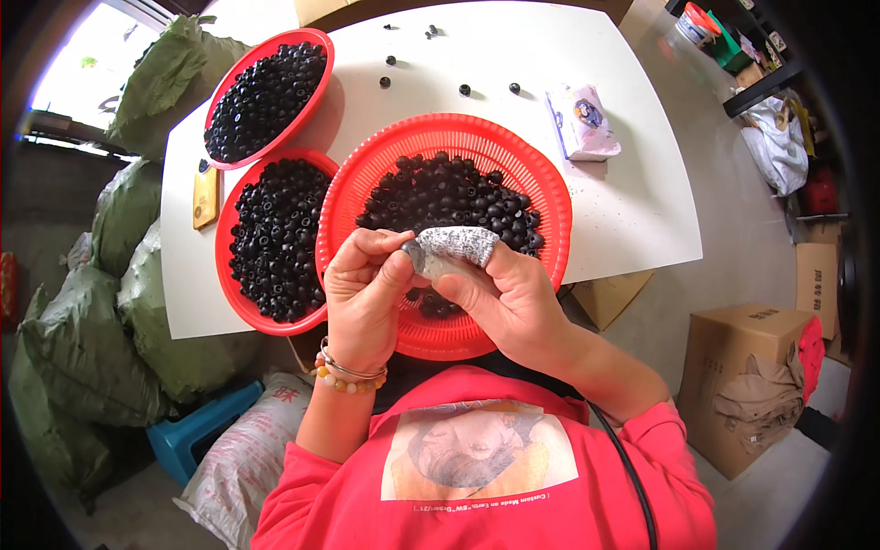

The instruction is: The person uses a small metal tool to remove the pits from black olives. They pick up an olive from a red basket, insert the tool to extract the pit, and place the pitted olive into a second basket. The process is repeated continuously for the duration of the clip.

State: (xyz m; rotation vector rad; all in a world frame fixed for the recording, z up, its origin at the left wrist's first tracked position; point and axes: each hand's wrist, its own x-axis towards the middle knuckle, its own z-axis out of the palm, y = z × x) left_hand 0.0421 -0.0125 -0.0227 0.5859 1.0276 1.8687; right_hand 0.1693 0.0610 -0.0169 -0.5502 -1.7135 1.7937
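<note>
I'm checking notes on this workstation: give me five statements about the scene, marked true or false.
1. The left hand and right hand are over the large red basket. True.
2. The right wrist wears the jewellery. False: bracelets circle the left wrist.
3. Speckled grey fabric is at the right hand's fingers. True.
4. A soft packet sits on the white table, left of the basket. False: it is on the basket's right.
5. Several small black pieces lie loose on the table, beyond the basket. True.
</note>
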